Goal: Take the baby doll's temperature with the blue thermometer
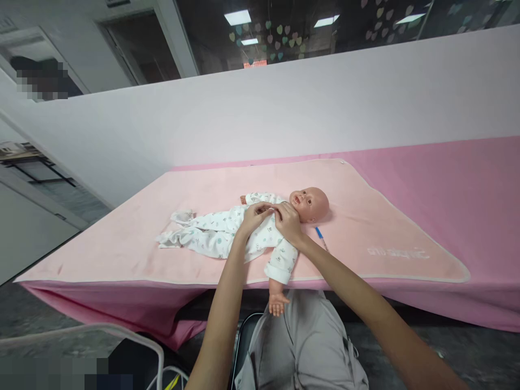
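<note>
A baby doll (311, 203) lies on its back with its head to the right, dressed in a white patterned baby outfit (211, 238). My left hand (255, 216) is over the doll's chest, fingers curled and pinching the front of the outfit. Close beside it, at the upper chest below the doll's chin, my right hand (287, 221) also has its fingers closed on the cloth. The fingertips of both hands nearly meet, and the exact bit of fabric between them is hidden. One doll arm (277, 300) hangs over the table's near edge.
Beneath the doll spreads a light pink mat (357, 184) on a darker pink tablecloth (467, 200). A pen with a blue cap (319, 233) lies near the doll's shoulder. A low white wall (304, 114) stands behind the table; a pale curved rail (122, 329) is at lower left.
</note>
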`<state>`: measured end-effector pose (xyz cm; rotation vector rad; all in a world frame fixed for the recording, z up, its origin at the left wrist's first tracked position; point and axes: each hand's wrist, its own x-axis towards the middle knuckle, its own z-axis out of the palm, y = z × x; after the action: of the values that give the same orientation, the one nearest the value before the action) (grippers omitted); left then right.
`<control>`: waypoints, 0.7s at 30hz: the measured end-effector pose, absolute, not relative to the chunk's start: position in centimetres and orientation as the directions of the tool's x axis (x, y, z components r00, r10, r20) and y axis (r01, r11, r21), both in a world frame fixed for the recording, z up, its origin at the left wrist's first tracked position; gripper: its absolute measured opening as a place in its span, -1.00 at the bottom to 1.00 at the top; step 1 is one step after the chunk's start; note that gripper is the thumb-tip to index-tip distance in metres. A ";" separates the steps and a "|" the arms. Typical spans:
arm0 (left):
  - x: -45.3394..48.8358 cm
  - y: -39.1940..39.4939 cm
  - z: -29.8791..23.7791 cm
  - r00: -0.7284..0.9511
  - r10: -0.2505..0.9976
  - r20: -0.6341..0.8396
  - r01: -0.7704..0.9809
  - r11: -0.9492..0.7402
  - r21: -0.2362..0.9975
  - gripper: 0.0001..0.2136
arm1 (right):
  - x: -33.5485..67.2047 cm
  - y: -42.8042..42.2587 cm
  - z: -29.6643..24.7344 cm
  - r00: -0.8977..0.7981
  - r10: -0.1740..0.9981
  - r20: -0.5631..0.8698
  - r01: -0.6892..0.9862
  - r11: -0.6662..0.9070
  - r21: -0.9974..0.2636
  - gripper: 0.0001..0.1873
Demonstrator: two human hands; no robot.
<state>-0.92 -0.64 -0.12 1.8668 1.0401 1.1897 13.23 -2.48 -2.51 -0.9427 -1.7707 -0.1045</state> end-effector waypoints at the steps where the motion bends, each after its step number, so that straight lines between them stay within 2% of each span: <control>1: -0.9 -0.6 -0.2 0.248 0.884 0.397 0.290 -0.459 0.840 -0.78 | 13.2 -2.4 -2.6 -0.117 0.534 0.837 0.641 0.685 -0.348 -0.75; 7: -1.0 -0.1 -0.9 0.215 0.853 0.476 0.375 -0.522 0.766 -0.86 | 13.2 -2.3 -3.0 -0.189 0.501 0.844 0.708 0.666 -0.237 -0.71; 13: -1.0 -0.1 -0.8 0.215 0.871 0.442 0.383 -0.492 0.782 -0.86 | 13.3 -2.4 -2.8 -0.249 0.476 0.844 0.726 0.668 -0.162 -0.70; 18: -0.7 -0.9 -0.3 0.032 0.877 0.480 0.301 -0.466 0.832 -0.78 | 13.5 -2.4 -2.7 -0.261 0.498 0.827 0.744 0.649 -0.157 -0.77; 21: -0.5 -2.2 -0.2 -0.037 0.838 0.544 0.456 -0.471 0.755 -0.79 | 13.4 -2.6 -2.6 -0.299 0.484 0.822 0.724 0.676 -0.135 -0.77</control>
<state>-0.53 -2.22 -0.23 1.8966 1.3642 1.5112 13.45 -2.61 -2.58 -0.9377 -1.9620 -0.3257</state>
